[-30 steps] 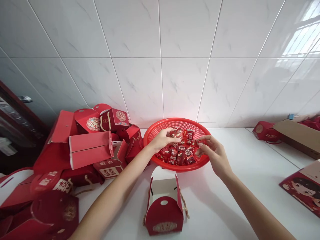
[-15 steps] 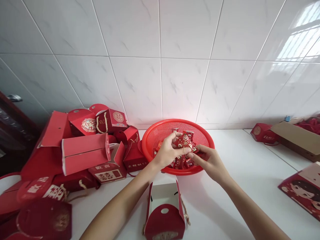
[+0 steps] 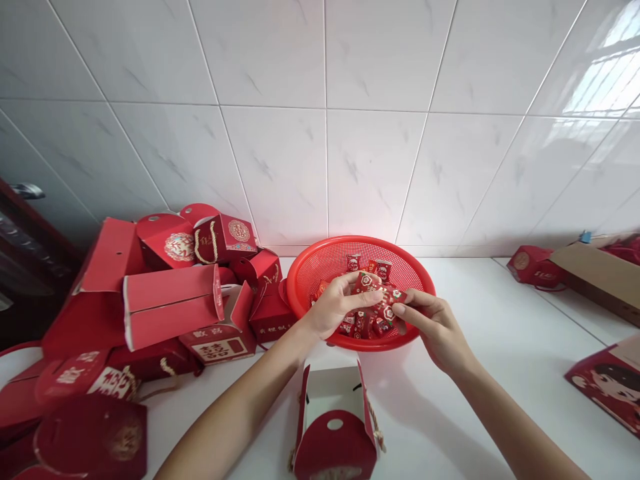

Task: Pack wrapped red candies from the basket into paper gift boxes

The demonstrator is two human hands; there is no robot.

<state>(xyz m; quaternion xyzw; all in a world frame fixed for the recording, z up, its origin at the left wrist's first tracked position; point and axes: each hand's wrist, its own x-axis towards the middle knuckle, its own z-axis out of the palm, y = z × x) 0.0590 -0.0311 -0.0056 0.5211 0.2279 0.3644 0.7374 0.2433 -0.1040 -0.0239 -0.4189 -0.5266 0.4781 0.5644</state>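
Note:
Above the red plastic basket [image 3: 297, 275], my left hand [image 3: 332, 308] is closed on a red packet [image 3: 388, 308] with white flowers and gold print. From the other side my right hand [image 3: 437, 328] pinches the packet's right edge between thumb and fingers. I cannot tell whether more than one packet is between the hands. Small red wrapped candies [image 3: 361, 325] lie in the basket, partly hidden beneath my hands. In front of it stands an open red gift box [image 3: 336, 437] with a white inside and rope handles.
Many red gift boxes [image 3: 173, 303] are heaped on the left of the white counter [image 3: 465, 400]. At the right are a small red box [image 3: 534, 265], an open cardboard box [image 3: 595, 280] and a box with a cartoon figure [image 3: 613, 383]. A tiled wall [image 3: 375, 167] rises behind.
My right hand has shifted slightly right and down, and the packet lies flatter and shows more of its flowered face. The whole view has also shifted a little.

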